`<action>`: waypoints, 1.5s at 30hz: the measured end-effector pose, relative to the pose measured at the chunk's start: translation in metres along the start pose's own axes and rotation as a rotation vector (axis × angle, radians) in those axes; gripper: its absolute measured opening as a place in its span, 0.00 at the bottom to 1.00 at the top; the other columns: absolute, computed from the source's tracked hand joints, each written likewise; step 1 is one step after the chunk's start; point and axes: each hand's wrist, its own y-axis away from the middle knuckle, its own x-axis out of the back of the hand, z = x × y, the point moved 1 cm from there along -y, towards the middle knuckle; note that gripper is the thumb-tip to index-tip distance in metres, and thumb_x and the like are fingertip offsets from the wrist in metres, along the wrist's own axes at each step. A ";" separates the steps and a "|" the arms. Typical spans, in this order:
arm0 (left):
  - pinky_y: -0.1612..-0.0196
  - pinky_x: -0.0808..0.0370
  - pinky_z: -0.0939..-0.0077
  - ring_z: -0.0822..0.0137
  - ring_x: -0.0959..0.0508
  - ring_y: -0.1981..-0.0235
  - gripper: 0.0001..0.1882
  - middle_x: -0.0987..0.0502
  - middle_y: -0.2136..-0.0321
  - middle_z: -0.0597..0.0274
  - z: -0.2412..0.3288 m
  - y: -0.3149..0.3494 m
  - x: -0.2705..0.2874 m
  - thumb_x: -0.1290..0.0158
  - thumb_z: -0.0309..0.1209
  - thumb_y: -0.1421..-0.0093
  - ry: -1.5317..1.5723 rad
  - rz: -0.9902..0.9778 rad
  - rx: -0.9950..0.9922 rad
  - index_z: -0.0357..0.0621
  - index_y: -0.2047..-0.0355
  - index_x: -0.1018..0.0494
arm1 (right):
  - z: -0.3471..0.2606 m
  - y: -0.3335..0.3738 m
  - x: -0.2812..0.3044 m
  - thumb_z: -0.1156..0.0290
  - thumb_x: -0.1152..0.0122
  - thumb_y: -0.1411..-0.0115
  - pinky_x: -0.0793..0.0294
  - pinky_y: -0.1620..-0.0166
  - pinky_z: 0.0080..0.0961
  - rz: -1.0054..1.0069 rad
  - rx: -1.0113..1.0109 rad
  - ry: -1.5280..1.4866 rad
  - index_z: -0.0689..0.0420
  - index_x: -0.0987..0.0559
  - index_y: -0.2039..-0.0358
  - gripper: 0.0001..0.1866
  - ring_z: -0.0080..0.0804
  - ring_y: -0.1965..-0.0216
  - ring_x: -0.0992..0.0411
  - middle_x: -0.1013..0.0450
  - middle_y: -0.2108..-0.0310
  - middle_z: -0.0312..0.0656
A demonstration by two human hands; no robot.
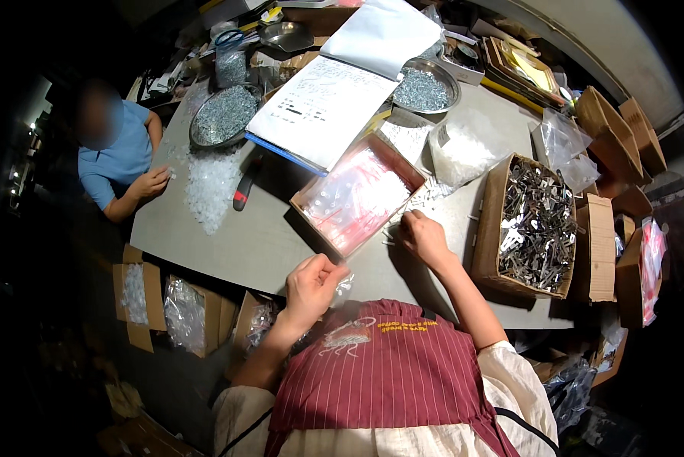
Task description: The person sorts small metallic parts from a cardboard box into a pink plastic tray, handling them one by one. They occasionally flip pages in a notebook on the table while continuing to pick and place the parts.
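Note:
My left hand [310, 291] is closed at the table's near edge, pinching a small clear plastic bag [344, 287] that hangs beside its fingertips. Farther right, my right hand [425, 238] reaches down to small white pieces [427, 199] strewn on the table. Its fingers are drawn together at them, and whatever is between the fingertips is too small to make out. Between and beyond my hands stands an open cardboard box [418, 177] of flat clear bags with red print [357, 199]. A large clear bag of white pieces [463, 148] lies behind my right hand.
At right stands a cardboard box of dark metal parts [536, 228]. Metal bowls of screws [224, 114] [425, 85] flank an open notebook [326, 107]. A red-and-black tool handle [244, 186] lies near translucent pieces [211, 190]. Another person [125, 152] reaches in at left.

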 end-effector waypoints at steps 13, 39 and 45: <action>0.67 0.26 0.69 0.61 0.22 0.70 0.08 0.24 0.73 0.59 0.005 -0.019 -0.026 0.34 0.29 0.44 -0.053 -0.012 -0.329 0.40 0.71 0.22 | 0.008 0.015 -0.021 0.66 0.35 0.50 0.28 0.58 0.37 -0.019 0.127 0.370 0.55 0.22 0.65 0.13 0.40 0.64 0.25 0.25 0.66 0.43; 0.55 0.25 0.59 0.50 0.23 0.59 0.19 0.24 0.63 0.52 0.034 -0.036 -0.107 0.39 0.20 0.52 -0.023 -0.257 -0.518 0.40 0.57 0.25 | -0.044 0.085 0.122 0.79 0.38 0.54 0.44 0.34 0.49 0.078 0.095 -0.260 0.53 0.16 0.56 0.22 0.41 0.47 0.29 0.20 0.59 0.40; 0.45 0.31 0.53 0.42 0.29 0.48 0.32 0.29 0.49 0.45 0.057 -0.033 -0.114 0.40 0.20 0.54 -0.242 -0.257 -0.731 0.40 0.45 0.29 | -0.055 0.103 0.127 0.68 0.37 0.52 0.75 0.31 0.74 -0.267 -0.079 -0.161 0.41 0.20 0.43 0.31 0.61 0.26 0.56 0.36 0.33 0.42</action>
